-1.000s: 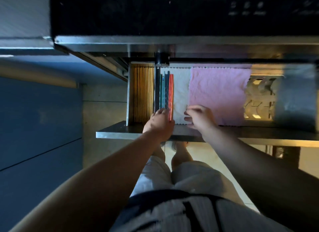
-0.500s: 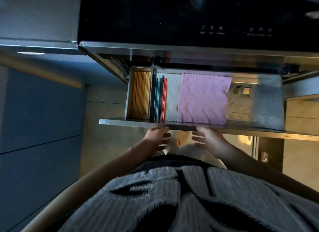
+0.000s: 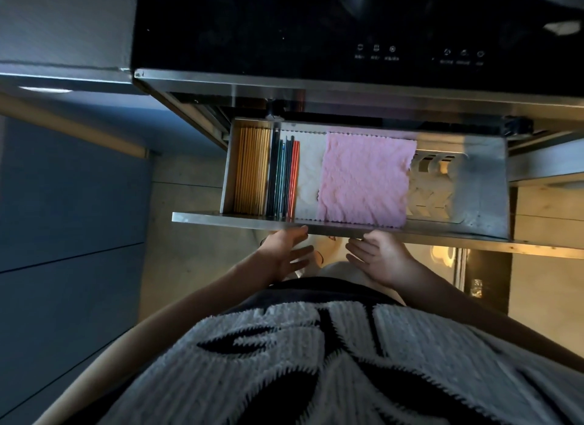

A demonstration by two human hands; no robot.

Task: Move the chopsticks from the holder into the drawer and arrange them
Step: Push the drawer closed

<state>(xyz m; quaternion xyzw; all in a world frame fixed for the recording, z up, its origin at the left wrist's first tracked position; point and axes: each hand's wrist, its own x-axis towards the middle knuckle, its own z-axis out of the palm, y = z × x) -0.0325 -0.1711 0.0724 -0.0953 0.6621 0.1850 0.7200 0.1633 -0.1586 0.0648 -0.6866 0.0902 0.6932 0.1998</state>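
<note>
Your left hand and your right hand hung just below the front panel of the open drawer, both empty, with fingers spread and loosely extended, palms turned toward each other and a gap between them. The upper fingers of each hand reached the underside of the panel's edge; whether they touched it I could not tell. Your forearms came up from either side of your black-and-white knit top, converging toward the drawer's middle.

Inside the drawer, the wooden chopsticks lay side by side in a neat block against the left wall. Just to their right, the coloured chopsticks, dark, green, blue and red, lay parallel in a row, tips toward the back. Beside them sat a white cloth, partly overlapped by a pink cloth, and further right a pale slotted holder rested on its side.

Above the drawer, the black cooktop showed two groups of small control icons with tiny captions beneath, too small to read.
</note>
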